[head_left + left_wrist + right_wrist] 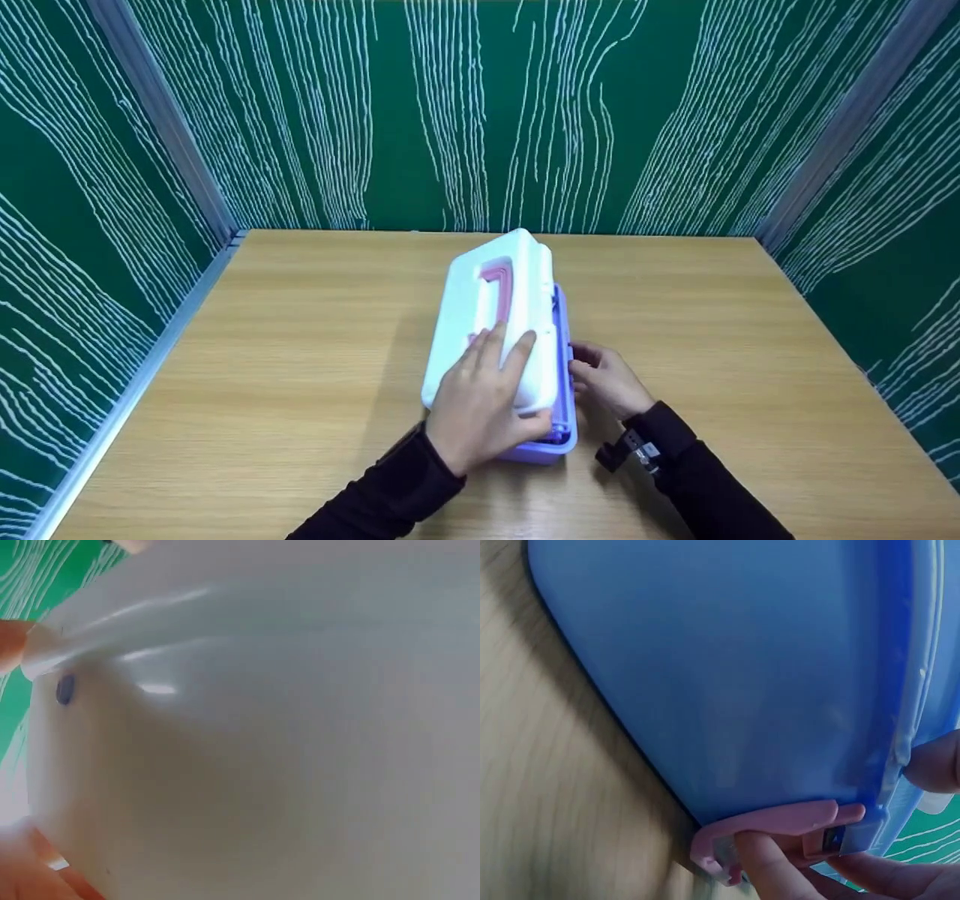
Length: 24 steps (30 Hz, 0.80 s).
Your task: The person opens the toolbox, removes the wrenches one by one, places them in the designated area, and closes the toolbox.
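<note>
A plastic storage box stands mid-table, its white lid [459,300] tilted and raised along the right side above the purple-blue base [571,420]. A pink handle [504,289] lies in the lid's recess. My left hand [480,401] holds the near end of the lid, fingers spread over the top and thumb at the near right corner. In the left wrist view the white lid wall [262,750] fills most of the picture. On the base's right side, my right hand [609,379] grips the pink latch [780,821], with one fingertip [937,761] at the rim.
The wooden table [300,337] surrounds the box. Green panels with white wavy lines [390,112] enclose the back and both sides, joined by grey metal posts [165,112]. A dark strap with a small device [637,450] sits on the right wrist.
</note>
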Tool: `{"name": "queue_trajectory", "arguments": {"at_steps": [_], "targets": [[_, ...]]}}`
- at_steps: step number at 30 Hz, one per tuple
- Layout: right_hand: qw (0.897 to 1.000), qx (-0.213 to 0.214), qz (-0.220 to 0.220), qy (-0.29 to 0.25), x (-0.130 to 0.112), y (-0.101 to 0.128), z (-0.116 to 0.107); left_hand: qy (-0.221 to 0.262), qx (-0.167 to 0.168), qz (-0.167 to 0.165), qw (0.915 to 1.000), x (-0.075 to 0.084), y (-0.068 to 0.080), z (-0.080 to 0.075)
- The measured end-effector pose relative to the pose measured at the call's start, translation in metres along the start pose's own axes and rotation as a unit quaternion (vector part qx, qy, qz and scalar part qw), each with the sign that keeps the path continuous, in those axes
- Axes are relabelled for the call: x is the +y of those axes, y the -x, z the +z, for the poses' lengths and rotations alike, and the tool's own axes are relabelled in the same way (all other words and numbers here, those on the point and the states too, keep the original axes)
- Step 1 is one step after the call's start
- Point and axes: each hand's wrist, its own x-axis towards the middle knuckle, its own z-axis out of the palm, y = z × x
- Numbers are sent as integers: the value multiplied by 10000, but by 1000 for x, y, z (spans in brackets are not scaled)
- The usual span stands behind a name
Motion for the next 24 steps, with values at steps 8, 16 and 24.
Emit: {"name": "queue_trajectory", "arguments": {"at_steps": [8,16,24], "targets": [[9999,21,-80,64,1,0,1,388,341,-429,9977,-9,4,-7],[10000,-82,-26,40,-3,2,1,640,511,-795,9935,-13,6,-12],[9998,-204,-36,-59,-3,2,0,1109,486,-1206,9853,-21,8,-20]]}}
